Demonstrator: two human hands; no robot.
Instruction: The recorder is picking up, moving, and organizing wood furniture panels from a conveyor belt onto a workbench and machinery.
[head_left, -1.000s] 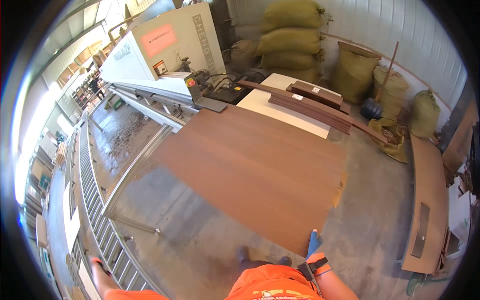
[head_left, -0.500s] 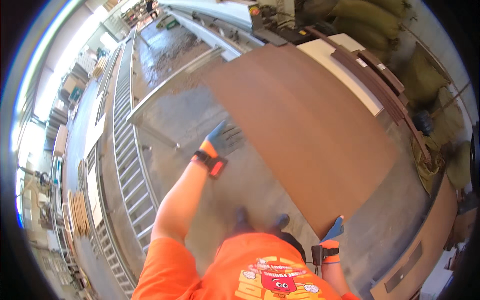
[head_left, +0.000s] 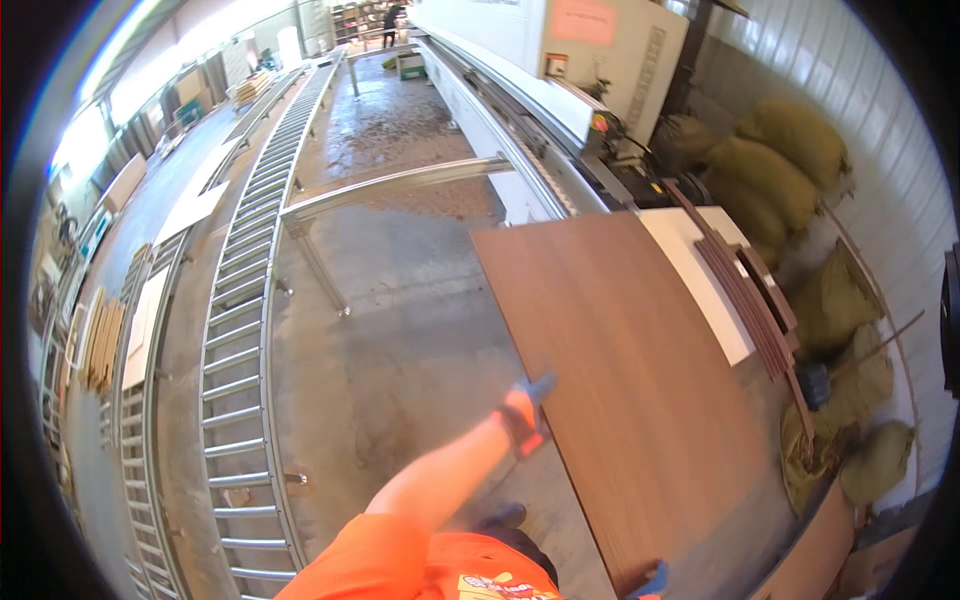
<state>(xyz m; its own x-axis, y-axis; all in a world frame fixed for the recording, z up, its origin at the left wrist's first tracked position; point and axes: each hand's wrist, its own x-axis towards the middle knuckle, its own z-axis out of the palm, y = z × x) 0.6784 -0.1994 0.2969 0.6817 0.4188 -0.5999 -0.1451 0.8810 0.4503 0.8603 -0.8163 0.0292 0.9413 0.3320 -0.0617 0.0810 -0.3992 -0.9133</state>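
Note:
A large brown panel [head_left: 640, 380] slopes away from me, its far end by the long machine. My right hand [head_left: 652, 580], in a blue and orange glove, grips its near end, thumb on top; the lower picture edge cuts off the rest. My left hand [head_left: 540, 388], also gloved and with a dark band at the wrist, is at the panel's left long edge. Motion smears its fingers, and I cannot tell whether they close on the edge.
A roller conveyor [head_left: 240, 370] runs along my left. A metal frame bar [head_left: 400, 185] crosses ahead, joining the long machine [head_left: 520, 130]. White boards [head_left: 700, 280] and brown strips [head_left: 735, 290] lie right of the panel, near stuffed sacks [head_left: 790, 165]. Another person [head_left: 390, 25] stands far off.
My left hand has moved from open air over the floor to the panel's left edge. The right hand stays on the near end. My view has tilted up, showing more of the machine.

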